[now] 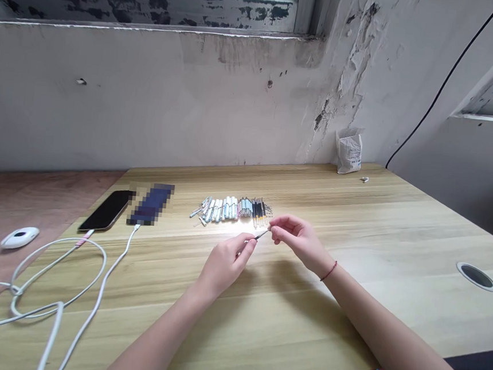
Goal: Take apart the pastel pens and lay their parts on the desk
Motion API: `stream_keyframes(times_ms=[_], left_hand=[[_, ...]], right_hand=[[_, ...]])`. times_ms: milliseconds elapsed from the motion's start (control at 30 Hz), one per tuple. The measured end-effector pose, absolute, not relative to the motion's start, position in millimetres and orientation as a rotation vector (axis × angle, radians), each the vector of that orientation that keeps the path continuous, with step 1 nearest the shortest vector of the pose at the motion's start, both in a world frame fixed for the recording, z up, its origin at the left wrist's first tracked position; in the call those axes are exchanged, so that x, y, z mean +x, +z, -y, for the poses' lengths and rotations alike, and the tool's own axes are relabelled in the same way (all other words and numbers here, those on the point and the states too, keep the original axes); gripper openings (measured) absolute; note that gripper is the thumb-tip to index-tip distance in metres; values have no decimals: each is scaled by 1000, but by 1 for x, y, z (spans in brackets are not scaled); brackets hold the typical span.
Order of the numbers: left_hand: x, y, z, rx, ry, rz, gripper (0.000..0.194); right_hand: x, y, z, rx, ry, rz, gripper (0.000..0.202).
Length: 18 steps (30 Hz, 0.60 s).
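Note:
Over the wooden desk, my left hand (227, 264) is closed around a thin dark pen refill (261, 235), pinching it between thumb and forefinger. My right hand (296, 238) pinches at the refill's slim pale tip; anything small between those fingertips is too tiny to make out. Just beyond both hands lies a row of pen parts: white printed barrels (230, 208), light blue grips (245, 208) and several dark refills with yellowish ends (259, 212). Small thin pieces (269, 210) lie at the row's right end, partly blurred.
Left on the desk (379, 243) are a black phone (107, 210) and a blurred-out dark blue device (152, 204), each with a white cable (101, 287). A white rounded gadget (20, 238) sits far left. A crumpled packet (349, 152) stands by the wall; a cable hole (476, 276) is at right.

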State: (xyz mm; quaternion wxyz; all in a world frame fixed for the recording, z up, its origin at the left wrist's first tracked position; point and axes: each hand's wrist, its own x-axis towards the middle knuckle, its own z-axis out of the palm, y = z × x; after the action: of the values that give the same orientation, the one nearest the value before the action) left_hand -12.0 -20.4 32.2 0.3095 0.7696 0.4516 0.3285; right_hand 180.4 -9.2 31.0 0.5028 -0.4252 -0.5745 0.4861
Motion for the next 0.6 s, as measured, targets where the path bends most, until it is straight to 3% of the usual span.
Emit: stream_keyframes(times_ms=[367,533,600], left_hand=[[-10,35,23,1945,865,-1140,29],[-13,35,21,1765,928,-1172,32],[-14,33,18,1626,1014,-1162,34]], right_hand=[[176,27,13,-980,1205,1571,25],[183,29,6,-981,1280,1623,50],[187,32,-3,-1040,1198,1696,43]])
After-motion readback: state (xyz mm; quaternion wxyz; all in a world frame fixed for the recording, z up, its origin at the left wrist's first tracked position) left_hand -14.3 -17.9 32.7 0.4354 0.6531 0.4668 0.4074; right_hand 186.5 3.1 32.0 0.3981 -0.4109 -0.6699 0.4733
